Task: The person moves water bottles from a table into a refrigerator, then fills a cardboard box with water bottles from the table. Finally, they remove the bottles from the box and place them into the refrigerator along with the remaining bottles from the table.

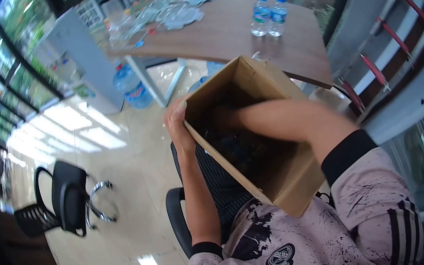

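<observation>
A tall cardboard box [275,85] leans in front of me above a black chair [219,187], its opening facing up towards me. My left hand [176,123] grips the box's left rim, fingers wrapped around the edge near the far corner. My right forearm reaches deep into the box, and my right hand [225,118] is in the dark near the left inner wall, its fingers hidden. Dark, shiny things with faint bluish spots lie at the bottom of the box; their kind is too dim to make out.
A wooden table [230,24] beyond the box bears two water bottles [268,17] and a heap of crumpled clear plastic [176,10]. Below stands a large blue water jug [132,86]. An office chair [64,198] is at left, a ladder [386,42] at right.
</observation>
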`<state>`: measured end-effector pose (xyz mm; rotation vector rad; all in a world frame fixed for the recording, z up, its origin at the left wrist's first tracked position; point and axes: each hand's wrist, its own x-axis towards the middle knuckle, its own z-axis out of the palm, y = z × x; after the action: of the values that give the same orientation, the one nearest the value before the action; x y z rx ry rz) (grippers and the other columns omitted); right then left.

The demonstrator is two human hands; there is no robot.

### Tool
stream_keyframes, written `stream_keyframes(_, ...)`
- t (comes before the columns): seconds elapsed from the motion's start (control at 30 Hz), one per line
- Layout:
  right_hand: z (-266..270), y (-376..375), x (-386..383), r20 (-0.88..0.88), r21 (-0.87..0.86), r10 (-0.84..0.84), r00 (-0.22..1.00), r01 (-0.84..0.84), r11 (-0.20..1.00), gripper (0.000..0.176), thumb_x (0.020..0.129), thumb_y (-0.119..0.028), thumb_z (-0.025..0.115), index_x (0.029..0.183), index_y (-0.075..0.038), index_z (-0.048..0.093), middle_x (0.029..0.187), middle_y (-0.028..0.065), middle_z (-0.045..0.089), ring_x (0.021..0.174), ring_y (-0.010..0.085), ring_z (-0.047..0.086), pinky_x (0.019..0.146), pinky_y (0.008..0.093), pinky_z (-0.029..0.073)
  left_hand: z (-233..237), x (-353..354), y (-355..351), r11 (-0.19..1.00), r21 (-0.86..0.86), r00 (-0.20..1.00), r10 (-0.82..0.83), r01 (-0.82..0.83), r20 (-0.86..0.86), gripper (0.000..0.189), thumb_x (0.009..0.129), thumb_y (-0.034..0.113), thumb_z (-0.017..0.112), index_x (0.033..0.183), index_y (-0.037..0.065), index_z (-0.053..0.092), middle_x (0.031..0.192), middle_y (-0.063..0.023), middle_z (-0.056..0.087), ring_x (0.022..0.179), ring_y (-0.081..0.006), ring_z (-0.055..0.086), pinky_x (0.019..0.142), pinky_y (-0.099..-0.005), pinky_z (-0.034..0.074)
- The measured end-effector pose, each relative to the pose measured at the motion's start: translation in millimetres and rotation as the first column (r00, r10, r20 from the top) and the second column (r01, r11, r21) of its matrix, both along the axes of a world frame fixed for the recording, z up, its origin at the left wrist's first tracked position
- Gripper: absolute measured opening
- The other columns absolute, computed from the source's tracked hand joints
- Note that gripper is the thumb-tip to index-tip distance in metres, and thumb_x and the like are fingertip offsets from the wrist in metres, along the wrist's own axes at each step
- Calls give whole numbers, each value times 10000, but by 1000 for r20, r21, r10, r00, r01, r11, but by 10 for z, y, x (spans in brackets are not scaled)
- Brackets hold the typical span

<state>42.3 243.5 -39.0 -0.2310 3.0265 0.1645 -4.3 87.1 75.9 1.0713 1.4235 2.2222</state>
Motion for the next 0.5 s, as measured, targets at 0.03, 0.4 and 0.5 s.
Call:
stream_keyframes(0.03, 16, 12, 83, -25, -56, -81, 996, 80, 995, 394, 751, -181, 680, 1114, -43, 610, 1141, 175, 600, 1071, 251, 573, 934, 348, 436, -24, -27, 61, 1000, -9, 998, -10, 9, -59, 542, 823, 373, 413, 970, -102, 628, 908, -142, 643, 843, -196, 585, 763, -289, 444)
stream_keyframes(0.4, 206, 121, 682, -103, -296, -531, 841, 483, 824, 345, 789, -258, 649, 1057, -40, 638, 1100, 185, 619, 1050, 250, 591, 902, 361, 459, 169, 330, 499, 978, -9, 977, -208, 208, -54, 532, 812, 355, 404, 930, -106, 642, 919, -162, 646, 861, -227, 589, 795, -305, 435)
stream_keyframes(0.5, 253, 60, 693, -105, -332, -555, 825, 497, 802, 341, 800, -279, 640, 1041, -39, 646, 1089, 188, 624, 1045, 250, 596, 893, 364, 465, 206, 379, 506, 978, -37, 975, -206, 203, -84, 547, 816, 374, 406, 935, -104, 642, 916, -159, 646, 860, -224, 591, 795, -301, 434)
